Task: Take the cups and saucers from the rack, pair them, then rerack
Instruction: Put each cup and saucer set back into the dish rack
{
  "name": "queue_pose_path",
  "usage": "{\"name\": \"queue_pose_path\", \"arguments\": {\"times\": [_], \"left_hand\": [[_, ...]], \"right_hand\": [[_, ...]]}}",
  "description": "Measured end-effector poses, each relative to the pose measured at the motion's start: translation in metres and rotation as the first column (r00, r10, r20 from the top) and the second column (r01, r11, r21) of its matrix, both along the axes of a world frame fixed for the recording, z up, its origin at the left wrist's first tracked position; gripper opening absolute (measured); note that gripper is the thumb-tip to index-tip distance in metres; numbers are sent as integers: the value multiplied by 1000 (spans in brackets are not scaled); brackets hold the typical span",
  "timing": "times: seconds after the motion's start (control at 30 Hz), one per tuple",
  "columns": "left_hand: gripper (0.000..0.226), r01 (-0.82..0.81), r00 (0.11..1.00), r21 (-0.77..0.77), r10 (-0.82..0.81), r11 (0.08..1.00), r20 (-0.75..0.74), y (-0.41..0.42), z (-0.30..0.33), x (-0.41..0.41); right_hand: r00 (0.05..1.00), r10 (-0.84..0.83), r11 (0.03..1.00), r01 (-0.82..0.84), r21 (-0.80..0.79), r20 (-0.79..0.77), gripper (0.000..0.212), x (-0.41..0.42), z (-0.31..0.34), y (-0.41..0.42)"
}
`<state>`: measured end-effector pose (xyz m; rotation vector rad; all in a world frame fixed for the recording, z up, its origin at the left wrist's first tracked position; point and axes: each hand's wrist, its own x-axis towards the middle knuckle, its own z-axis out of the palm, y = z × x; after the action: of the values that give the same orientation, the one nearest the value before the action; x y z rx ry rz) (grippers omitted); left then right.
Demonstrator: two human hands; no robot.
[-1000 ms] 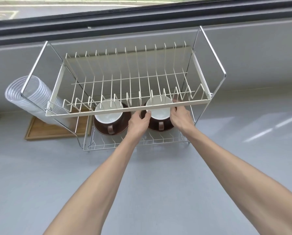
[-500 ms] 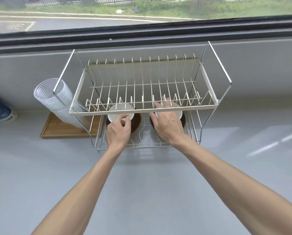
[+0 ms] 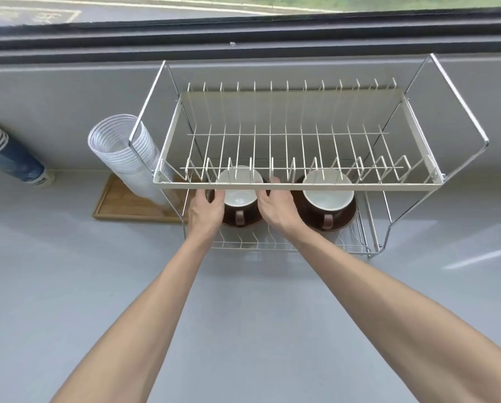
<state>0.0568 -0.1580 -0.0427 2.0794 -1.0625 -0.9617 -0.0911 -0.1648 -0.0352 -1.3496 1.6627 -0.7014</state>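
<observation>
My left hand (image 3: 205,210) and right hand (image 3: 275,209) reach under the rack's (image 3: 301,186) upper tier and cup the left cup (image 3: 239,193) from either side, fingers curled round it and its brown saucer (image 3: 228,221) on the lower shelf. The upper tier's front rail hides my fingertips, so I cannot tell exactly what they touch. The right cup (image 3: 328,196) sits on its own saucer (image 3: 342,222) just beside, untouched. Left of the rack, a stack of clear plastic cups (image 3: 121,152) leans over a wooden tray (image 3: 127,206); paper cups (image 3: 7,157) lie farther left on the grey counter (image 3: 243,315).
</observation>
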Motion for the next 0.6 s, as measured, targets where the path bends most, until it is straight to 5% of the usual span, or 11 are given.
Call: {"name": "queue_pose_path", "arguments": {"times": [0.23, 0.6], "left_hand": [[34, 27, 1000, -20, -27, 999, -4, -5, -12, 3], [40, 20, 1000, -56, -20, 998, -3, 4, -10, -3]], "right_hand": [[999, -16, 1000, 16, 7, 28, 45, 4, -13, -5], [999, -51, 997, 51, 54, -1, 49, 2, -15, 2]]}}
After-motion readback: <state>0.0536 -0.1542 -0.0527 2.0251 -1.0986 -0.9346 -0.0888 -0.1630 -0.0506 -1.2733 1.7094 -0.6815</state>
